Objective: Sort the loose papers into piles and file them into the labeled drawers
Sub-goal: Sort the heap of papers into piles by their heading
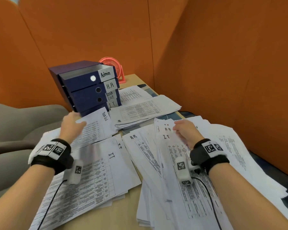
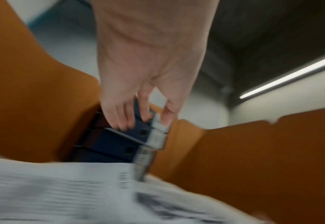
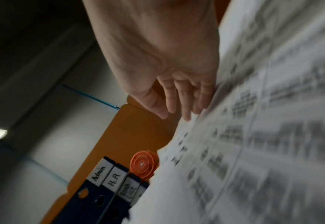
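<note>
A navy drawer unit (image 1: 83,85) stands at the back left, labelled Admin, H.R, Task List and I.T from top to bottom; the Admin drawer (image 1: 80,78) is pulled out a little. My left hand (image 1: 71,123) hovers over the near edge of a "Task list" sheet (image 1: 98,125) in front of the unit. In the left wrist view the left hand (image 2: 144,123) has loose fingers and holds nothing. My right hand (image 1: 185,130) rests its fingers on the top of an "I.T" sheet (image 1: 173,146) in the fanned stack at right. The right wrist view shows the right hand (image 3: 175,116) with straight fingers lying against that paper (image 3: 253,136).
An "I.T" pile (image 1: 96,166) lies front left, an "H.R" sheet (image 1: 140,146) in the middle, and another pile (image 1: 146,110) beside the drawers. A red desk fan (image 1: 113,67) stands behind the unit. Orange partitions (image 1: 223,63) close off the back and right; a grey chair (image 1: 23,117) is left.
</note>
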